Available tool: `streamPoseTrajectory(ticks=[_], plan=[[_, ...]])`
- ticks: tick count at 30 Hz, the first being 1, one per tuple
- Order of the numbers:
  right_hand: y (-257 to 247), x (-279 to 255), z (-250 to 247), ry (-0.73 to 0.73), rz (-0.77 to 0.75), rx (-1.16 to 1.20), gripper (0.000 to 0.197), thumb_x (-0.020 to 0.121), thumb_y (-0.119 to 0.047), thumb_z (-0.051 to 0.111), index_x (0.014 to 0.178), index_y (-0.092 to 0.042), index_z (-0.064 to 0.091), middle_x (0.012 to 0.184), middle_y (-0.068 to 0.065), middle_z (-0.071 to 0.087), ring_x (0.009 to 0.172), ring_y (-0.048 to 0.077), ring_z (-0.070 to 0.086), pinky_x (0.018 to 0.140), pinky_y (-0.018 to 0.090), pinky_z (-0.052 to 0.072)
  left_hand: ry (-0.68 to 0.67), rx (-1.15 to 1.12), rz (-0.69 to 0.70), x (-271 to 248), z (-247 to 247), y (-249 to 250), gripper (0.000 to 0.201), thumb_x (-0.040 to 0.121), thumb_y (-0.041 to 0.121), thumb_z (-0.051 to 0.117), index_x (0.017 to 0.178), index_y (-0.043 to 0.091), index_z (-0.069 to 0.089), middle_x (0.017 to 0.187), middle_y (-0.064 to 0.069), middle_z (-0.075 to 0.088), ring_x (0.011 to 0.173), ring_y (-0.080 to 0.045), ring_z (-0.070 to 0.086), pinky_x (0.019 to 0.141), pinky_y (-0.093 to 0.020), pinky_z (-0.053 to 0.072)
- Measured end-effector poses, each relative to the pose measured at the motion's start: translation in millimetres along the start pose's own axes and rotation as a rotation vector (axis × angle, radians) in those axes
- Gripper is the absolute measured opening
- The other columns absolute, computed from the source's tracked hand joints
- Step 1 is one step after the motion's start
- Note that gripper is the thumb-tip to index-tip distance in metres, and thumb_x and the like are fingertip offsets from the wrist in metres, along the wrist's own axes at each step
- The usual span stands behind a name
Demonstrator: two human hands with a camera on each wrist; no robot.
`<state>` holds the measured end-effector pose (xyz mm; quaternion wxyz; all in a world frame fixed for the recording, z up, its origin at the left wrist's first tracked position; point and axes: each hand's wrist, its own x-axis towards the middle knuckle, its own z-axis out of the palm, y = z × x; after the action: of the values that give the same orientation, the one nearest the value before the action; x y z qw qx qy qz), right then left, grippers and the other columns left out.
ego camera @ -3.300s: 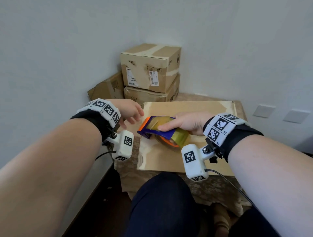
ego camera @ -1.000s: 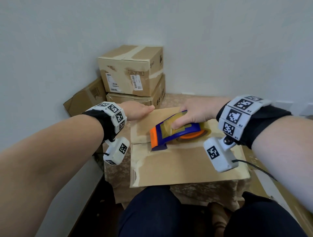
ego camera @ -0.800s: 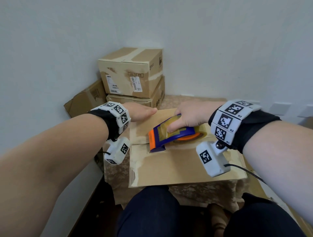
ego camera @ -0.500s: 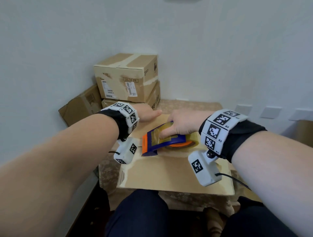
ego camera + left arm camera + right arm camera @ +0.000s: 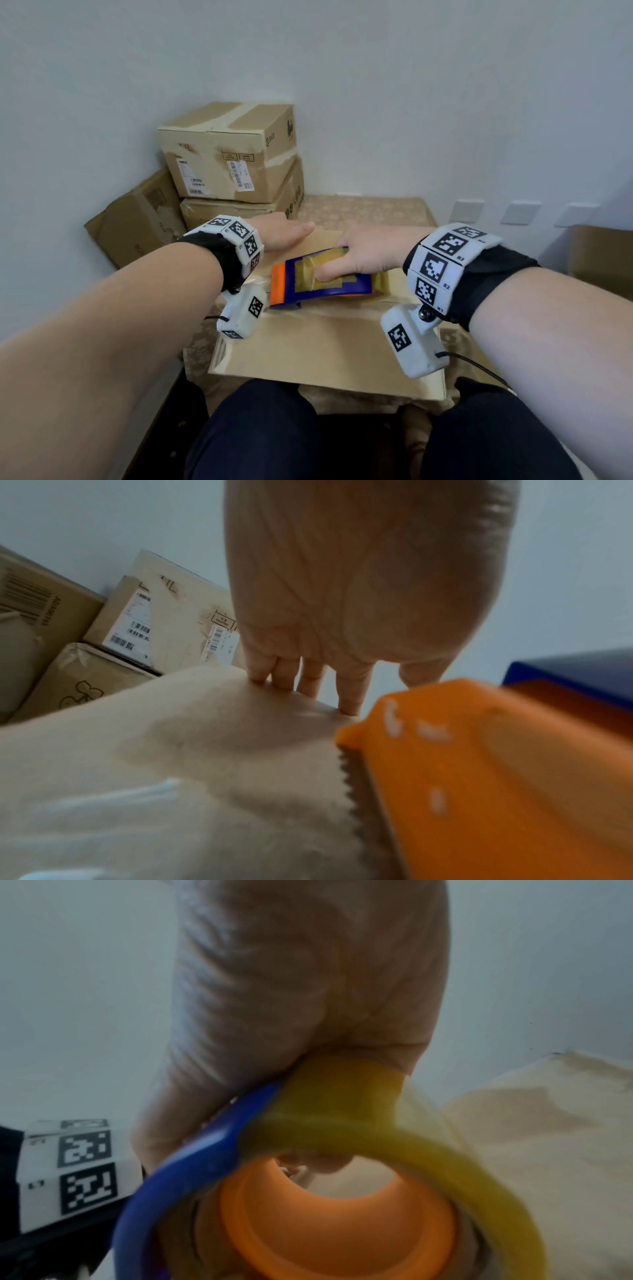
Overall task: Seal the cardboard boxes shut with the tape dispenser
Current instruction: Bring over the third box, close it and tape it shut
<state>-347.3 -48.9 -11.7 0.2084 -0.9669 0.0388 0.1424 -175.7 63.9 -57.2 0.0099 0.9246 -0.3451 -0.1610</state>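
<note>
**Running the tape along the seam**

Far left, against the wall, a stack of boxes [image 5: 226,154] already carries tape and plays no part in this step. The left hand [image 5: 284,233] lies flat on the far flap of the box [image 5: 325,346] in front of the person, fingers straight, its grip released and only pressing down; the left wrist view shows the fingertips [image 5: 349,704] resting on the cardboard at its far edge. Keep that pressure on, in my judgement, so the flap stays level with its neighbour and the box does not slide on the counter [image 5: 370,212].

Just right of that hand sits the dispenser [image 5: 315,284], blue body with its orange toothed end pointing left, resting on the box over the seam between the flaps. The right hand [image 5: 370,253] has its grip clenched round the dispenser from above, fingers over the top of the body and tape roll.

To do the pass well, hold the dispenser low and square to the seam, press firmly and draw it steadily so the tape lands centred on both flaps. Tilting onto the teeth should wait for the box edge; whether tape already lies on the seam I cannot tell.
</note>
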Motion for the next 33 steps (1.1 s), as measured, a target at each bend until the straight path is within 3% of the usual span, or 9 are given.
streamPoseTrajectory(ticks=[4, 7, 12, 14, 18, 22, 26, 28, 33], plan=[[7.6, -5.8, -4.0, 0.002, 0.041, 0.003, 0.04, 0.084, -0.055, 0.061, 0.06, -0.025, 0.053, 0.056, -0.009, 0.052, 0.056, 0.01, 0.048, 0.056, 0.025, 0.032, 0.005, 0.034, -0.017, -5.3, -0.3, 3.0, 0.061, 0.096, 0.061, 0.013, 0.147, 0.034, 0.031, 0.152, -0.017, 0.028, 0.14, -0.034, 0.028, 0.116, -0.043, 0.02], [21.6, -12.5, -8.1, -0.011, 0.106, -0.015, 0.043, 0.081, -0.06, 0.06, 0.068, -0.019, 0.06, 0.063, -0.004, 0.058, 0.06, 0.014, 0.051, 0.059, 0.027, 0.036, 0.002, 0.045, -0.012, -6.2, 0.2, 2.1, 0.06, 0.096, 0.06, 0.012, 0.147, 0.035, 0.029, 0.152, -0.018, 0.027, 0.142, -0.033, 0.024, 0.116, -0.043, 0.019], [20.5, -10.1, -2.1, -0.012, 0.105, -0.105, 0.048, 0.081, -0.061, 0.059, 0.069, -0.015, 0.057, 0.065, 0.001, 0.052, 0.062, 0.019, 0.048, 0.06, 0.029, 0.036, 0.004, 0.061, -0.025, -8.9, -2.6, 7.1, 0.059, 0.097, 0.06, 0.012, 0.147, 0.036, 0.03, 0.153, -0.017, 0.027, 0.142, -0.032, 0.023, 0.117, -0.042, 0.017], [20.2, -9.3, 0.0, -0.006, 0.114, -0.095, 0.048, 0.081, -0.062, 0.059, 0.073, -0.014, 0.06, 0.068, 0.002, 0.054, 0.065, 0.02, 0.05, 0.064, 0.03, 0.038, 0.006, 0.072, -0.023, -9.8, -3.0, 6.4, 0.06, 0.093, 0.067, 0.013, 0.145, 0.043, 0.031, 0.15, -0.017, 0.03, 0.139, -0.034, 0.029, 0.116, -0.043, 0.021], [22.2, -11.0, 2.1, -0.001, 0.129, -0.079, 0.051, 0.081, -0.062, 0.058, 0.087, -0.012, 0.067, 0.072, 0.002, 0.057, 0.068, 0.019, 0.052, 0.066, 0.03, 0.04, -0.026, 0.113, -0.003, -11.2, -1.7, 11.4, 0.081, 0.07, 0.081, 0.009, 0.142, 0.051, 0.027, 0.148, -0.014, 0.032, 0.136, -0.034, 0.032, 0.113, -0.048, 0.026], [18.7, -10.6, 7.6, -0.006, 0.115, -0.096, 0.058, 0.084, -0.062, 0.055, 0.095, -0.006, 0.068, 0.077, 0.004, 0.056, 0.071, 0.02, 0.051, 0.066, 0.03, 0.039, -0.023, 0.139, -0.033, -11.4, -4.9, 18.9, 0.061, 0.091, 0.069, 0.015, 0.144, 0.044, 0.031, 0.144, -0.016, 0.037, 0.131, -0.036, 0.039, 0.111, -0.047, 0.029], [13.6, -10.2, 10.7, -0.007, 0.107, -0.112, 0.062, 0.085, -0.062, 0.054, 0.102, -0.004, 0.067, 0.081, 0.006, 0.058, 0.075, 0.022, 0.052, 0.07, 0.031, 0.04, 0.009, 0.195, 0.023, -8.0, -7.8, 29.2, 0.07, 0.095, 0.062, 0.019, 0.138, 0.016, 0.05, 0.142, -0.015, 0.047, 0.127, -0.031, 0.047, 0.106, -0.04, 0.037], [13.5, -10.3, 11.0, 0.0, 0.118, -0.102, 0.058, 0.084, -0.062, 0.054, 0.095, -0.006, 0.067, 0.077, 0.004, 0.057, 0.073, 0.021, 0.052, 0.066, 0.03, 0.039, 0.024, 0.195, 0.034, -7.5, -7.1, 32.7, 0.069, 0.096, 0.06, 0.02, 0.139, 0.013, 0.049, 0.143, -0.017, 0.045, 0.128, -0.032, 0.046, 0.105, -0.037, 0.037], [8.9, -7.2, 13.3, 0.012, 0.131, -0.085, 0.049, 0.082, -0.063, 0.056, 0.085, -0.014, 0.061, 0.074, 0.003, 0.055, 0.072, 0.021, 0.051, 0.066, 0.03, 0.038, -0.013, 0.157, 0.026, -9.3, -8.2, 29.7, 0.063, 0.093, 0.065, 0.016, 0.146, 0.035, 0.034, 0.145, -0.021, 0.032, 0.132, -0.038, 0.035, 0.111, -0.043, 0.028]])
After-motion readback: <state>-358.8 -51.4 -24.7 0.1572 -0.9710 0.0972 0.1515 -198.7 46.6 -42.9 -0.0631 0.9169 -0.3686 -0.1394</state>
